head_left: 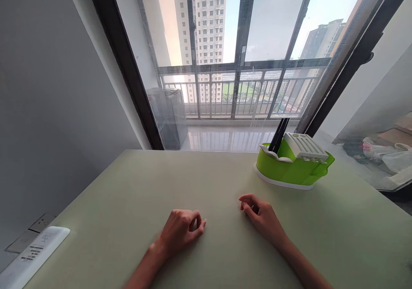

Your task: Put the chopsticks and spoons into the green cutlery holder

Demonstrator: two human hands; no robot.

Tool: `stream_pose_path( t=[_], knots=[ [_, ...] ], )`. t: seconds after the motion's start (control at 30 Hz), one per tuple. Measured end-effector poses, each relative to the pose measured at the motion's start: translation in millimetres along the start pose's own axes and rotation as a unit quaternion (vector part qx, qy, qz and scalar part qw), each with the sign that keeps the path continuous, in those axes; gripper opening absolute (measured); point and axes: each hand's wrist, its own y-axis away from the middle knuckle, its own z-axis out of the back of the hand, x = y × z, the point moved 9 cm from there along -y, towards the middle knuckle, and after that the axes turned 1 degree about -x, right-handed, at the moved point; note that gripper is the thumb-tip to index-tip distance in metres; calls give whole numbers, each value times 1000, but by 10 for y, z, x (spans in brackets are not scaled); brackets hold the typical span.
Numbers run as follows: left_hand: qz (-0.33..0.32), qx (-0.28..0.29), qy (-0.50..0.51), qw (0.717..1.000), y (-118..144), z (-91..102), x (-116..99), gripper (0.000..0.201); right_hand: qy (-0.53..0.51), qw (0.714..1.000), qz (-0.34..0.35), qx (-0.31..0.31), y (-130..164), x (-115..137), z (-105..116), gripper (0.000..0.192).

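Both hands rest on the table (128, 203), nothing held. Left hand (180, 231) is loosely curled, fingertips tucked toward the palm and knuckles up, with no object between the fingers that I can see. Right hand (262, 218) is the same: fingers bent in, thumb close to the index tip, empty as far as the view shows (the underside of the palm is hidden, so a very small item can't be ruled out).

The nearest thing is the green holder (292, 166), ahead of the right hand and a little to its outer side, near but not touching. It has a white ribbed top (304, 146) on the far side and two dark sticks (278, 135) standing tilted in the slot on the side nearer the left hand.

My judgement on handling: the holder looks light and sits on a broad white base, so any reach is best made by the right hand, fingers opened before contact. Steady the body low down rather than by the sticks, since they lean and would lever it over.

A white power strip (30, 254) lies well off to the outer side of the left hand, at the table edge.
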Motion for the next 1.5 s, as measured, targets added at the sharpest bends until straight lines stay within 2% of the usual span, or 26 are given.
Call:
stream_pose_path(
  t=[0.5, 0.93, 1.27, 1.5],
  knots=[
    [-4, -3, -2, 1000, -1, -1, -13, 26, 4, 1000, 2, -2, -3, 34, -1, 27],
    [0, -5, -5, 1000, 0, 12, -12, 27, 5, 1000, 0, -4, -2, 69, 6, 38],
    [7, -8, 4, 1000, 7, 8, 16, 28, 4, 1000, 3, 1, -5, 58, -7, 28],
    [8, -17, 11, 1000, 1, 57, -6, 29, -10, 1000, 10, -9, -13, 62, 1, 28]
  ],
)
